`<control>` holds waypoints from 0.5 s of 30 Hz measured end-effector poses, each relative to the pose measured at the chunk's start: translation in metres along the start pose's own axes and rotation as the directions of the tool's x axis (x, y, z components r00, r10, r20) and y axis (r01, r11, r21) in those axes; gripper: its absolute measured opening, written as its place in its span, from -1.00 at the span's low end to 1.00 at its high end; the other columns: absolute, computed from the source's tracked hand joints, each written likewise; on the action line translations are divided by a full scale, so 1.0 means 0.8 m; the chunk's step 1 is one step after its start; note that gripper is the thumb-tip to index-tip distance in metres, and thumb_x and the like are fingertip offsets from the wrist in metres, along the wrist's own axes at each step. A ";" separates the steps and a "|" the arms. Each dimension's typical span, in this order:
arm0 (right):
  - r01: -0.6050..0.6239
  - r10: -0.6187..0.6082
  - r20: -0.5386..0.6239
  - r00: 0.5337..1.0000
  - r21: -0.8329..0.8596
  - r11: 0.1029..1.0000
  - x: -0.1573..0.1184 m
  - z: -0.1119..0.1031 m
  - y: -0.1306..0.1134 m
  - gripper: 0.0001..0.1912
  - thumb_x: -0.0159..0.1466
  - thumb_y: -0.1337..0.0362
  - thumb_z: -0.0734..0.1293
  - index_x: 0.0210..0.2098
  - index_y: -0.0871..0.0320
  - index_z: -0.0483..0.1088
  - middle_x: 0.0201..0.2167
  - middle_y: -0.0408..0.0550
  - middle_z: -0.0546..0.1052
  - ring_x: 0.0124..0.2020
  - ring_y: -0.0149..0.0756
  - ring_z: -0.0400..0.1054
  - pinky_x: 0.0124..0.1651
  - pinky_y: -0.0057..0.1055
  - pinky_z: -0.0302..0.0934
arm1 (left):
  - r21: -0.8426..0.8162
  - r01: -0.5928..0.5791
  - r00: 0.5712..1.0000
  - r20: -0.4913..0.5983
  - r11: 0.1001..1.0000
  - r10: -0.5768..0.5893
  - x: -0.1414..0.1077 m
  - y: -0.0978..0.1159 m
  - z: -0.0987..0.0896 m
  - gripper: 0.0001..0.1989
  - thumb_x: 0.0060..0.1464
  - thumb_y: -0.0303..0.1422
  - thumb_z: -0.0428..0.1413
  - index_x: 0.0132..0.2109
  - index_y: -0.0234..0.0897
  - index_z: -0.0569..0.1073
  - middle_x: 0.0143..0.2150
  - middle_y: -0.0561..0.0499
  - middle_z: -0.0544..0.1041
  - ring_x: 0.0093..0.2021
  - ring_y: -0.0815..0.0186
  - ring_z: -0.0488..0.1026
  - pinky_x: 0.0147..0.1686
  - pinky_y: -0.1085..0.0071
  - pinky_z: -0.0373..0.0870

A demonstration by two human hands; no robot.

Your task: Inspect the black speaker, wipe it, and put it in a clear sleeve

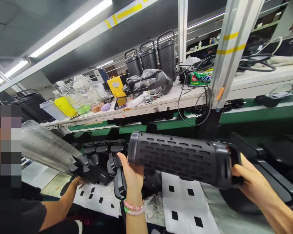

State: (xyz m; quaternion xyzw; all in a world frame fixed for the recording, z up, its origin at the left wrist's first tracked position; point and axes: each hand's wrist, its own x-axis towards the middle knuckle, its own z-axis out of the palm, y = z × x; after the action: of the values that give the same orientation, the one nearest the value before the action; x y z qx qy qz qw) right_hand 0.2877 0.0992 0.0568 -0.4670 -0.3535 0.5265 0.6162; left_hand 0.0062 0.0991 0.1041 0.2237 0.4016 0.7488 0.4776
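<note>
A black cylindrical speaker body (178, 159) with rows of oblong slots lies across my view, held up in both hands. My left hand (130, 175), with beaded bracelets on its wrist, supports the body from below near its left end. My right hand (249, 177) grips the open right end, where a dark cap or rim shows. A pile of black moulded plastic parts (97, 159) sits just left of my left hand. A co-worker's hand (75, 183) reaches to those parts at the lower left.
White sheets with black square marks (185, 201) lie on the bench below. A clear ribbed plastic sheet (44, 146) sits at the left. A shelf (161, 105) above holds several upright black handled speakers (148, 57), bottles, a yellow box and cables. Metal uprights (230, 48) rise at the right.
</note>
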 end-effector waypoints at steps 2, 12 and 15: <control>0.049 -0.052 -0.038 0.998 -0.062 0.997 0.010 -0.002 -0.007 -0.62 -0.16 0.28 0.32 -0.28 -0.02 0.40 -0.55 -0.18 0.32 -0.60 -0.39 0.10 -0.61 -0.49 0.05 | -0.057 0.076 0.995 -0.052 0.995 -0.079 -0.005 0.000 -0.005 -0.54 -0.07 0.16 0.16 -0.35 -0.13 0.61 -0.41 0.10 0.62 -0.36 0.34 0.56 -0.26 0.48 0.50; 0.038 -0.037 0.013 0.999 -0.095 0.995 0.028 0.012 -0.015 -0.78 -0.04 0.31 0.30 -0.34 0.07 0.36 -0.30 -0.14 0.45 -0.40 -0.34 0.25 -0.41 -0.46 0.17 | 0.094 0.068 0.997 0.031 0.993 -0.072 -0.037 0.014 -0.006 -0.42 -0.02 0.18 0.11 0.05 -0.02 0.53 0.13 0.07 0.51 0.24 0.20 0.34 0.11 0.43 0.39; -0.040 0.041 0.021 0.999 -0.037 0.998 0.026 0.013 -0.010 -0.82 -0.05 0.32 0.32 -0.39 0.08 0.34 -0.34 -0.18 0.46 -0.47 -0.40 0.21 -0.50 -0.48 0.10 | 0.104 0.048 0.997 0.056 0.993 -0.054 -0.041 0.013 -0.007 -0.41 0.04 0.16 0.08 0.11 -0.05 0.48 0.22 0.06 0.43 0.30 0.21 0.24 0.21 0.41 0.29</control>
State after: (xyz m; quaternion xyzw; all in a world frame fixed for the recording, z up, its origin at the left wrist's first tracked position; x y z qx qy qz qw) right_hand 0.2848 0.1215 0.0664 -0.4797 -0.3603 0.5373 0.5928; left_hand 0.0112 0.0653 0.1106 0.2596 0.4308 0.7077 0.4962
